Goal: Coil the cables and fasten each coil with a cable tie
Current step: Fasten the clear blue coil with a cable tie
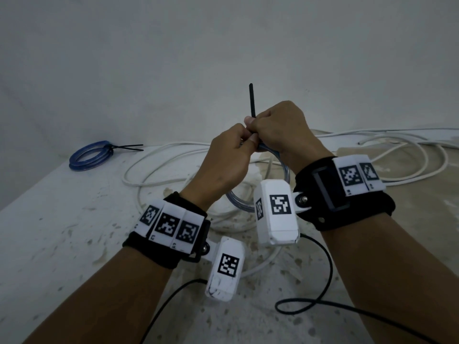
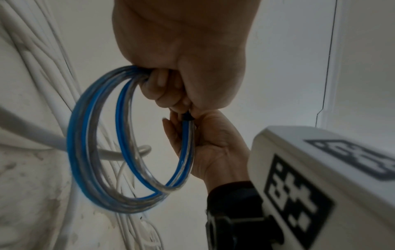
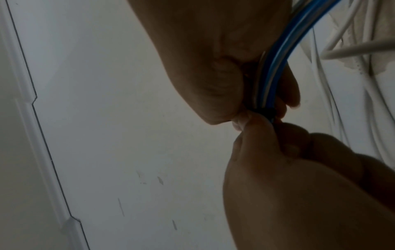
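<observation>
A small coil of blue-and-clear cable is held up above the tabletop, in the middle of the scene, between both hands. The left hand is clenched round the coil's top, with the strands gathered between thumb and fingers. The right hand is closed on the black cable tie, whose free tail stands upright above the knuckles; the tie's head is seen seated against the strands.

The coil is judged light and springy, so the loops are likely to splay if the grip is loosened before the tie bites. It is best held just beside the tie. The tie itself is thin and probably slick, and is best pulled close to the head.

A finished blue coil lies at the far left; loose white cable is spread behind.
</observation>
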`<state>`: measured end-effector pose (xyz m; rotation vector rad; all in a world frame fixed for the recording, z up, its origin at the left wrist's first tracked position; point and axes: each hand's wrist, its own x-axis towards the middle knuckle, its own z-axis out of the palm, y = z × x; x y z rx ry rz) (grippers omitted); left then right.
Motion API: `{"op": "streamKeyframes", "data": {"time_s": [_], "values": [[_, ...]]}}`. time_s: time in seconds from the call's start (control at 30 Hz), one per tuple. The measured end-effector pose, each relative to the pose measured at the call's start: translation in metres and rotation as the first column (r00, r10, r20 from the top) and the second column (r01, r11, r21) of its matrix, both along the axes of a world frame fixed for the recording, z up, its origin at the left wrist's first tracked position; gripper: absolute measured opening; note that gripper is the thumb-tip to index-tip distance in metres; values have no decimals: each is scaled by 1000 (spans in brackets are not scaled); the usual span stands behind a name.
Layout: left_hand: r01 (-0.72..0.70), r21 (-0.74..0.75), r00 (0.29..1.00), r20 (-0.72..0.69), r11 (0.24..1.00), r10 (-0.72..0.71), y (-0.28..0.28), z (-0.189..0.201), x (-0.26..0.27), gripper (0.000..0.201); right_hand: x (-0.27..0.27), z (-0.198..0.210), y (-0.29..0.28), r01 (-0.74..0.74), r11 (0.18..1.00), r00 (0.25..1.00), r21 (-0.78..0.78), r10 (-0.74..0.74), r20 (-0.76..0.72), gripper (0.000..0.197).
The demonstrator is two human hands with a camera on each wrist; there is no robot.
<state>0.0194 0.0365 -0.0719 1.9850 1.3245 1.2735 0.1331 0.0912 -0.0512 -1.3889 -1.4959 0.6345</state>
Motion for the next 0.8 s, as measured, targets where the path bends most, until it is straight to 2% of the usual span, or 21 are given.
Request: {"op": "streamKeyframes", "data": {"time_s": [0.2,0.3,0.4,0.5,0.67,0.8], "values": [[-13,-25,1000,-8,1000,12,-1,7,0,26,0,2,-3,9,999,1000,48,-10,9,31],[66,-106,991,121,992,-53,3,29,-11,29,0,16,-21,-34,994,996,105,43,-78,37],[32,-132,993,119,991,-16,-2,54,-30,20,-1,36,-42,-278,955,927,-104,238,-290,54],[-15,-112,997,76,994,23,-13,63,-50,17,-10,50,-56,-489,845,851,-216,409,-330,52],[-61,-155,989,125,986,81,-35,73,-73,11,-36,62,-68,-556,825,822,-98,530,-208,27],[-155,-209,968,163,966,190,-50,78,-88,14,-61,66,-86,-500,866,864,-6,498,-68,21]]}}
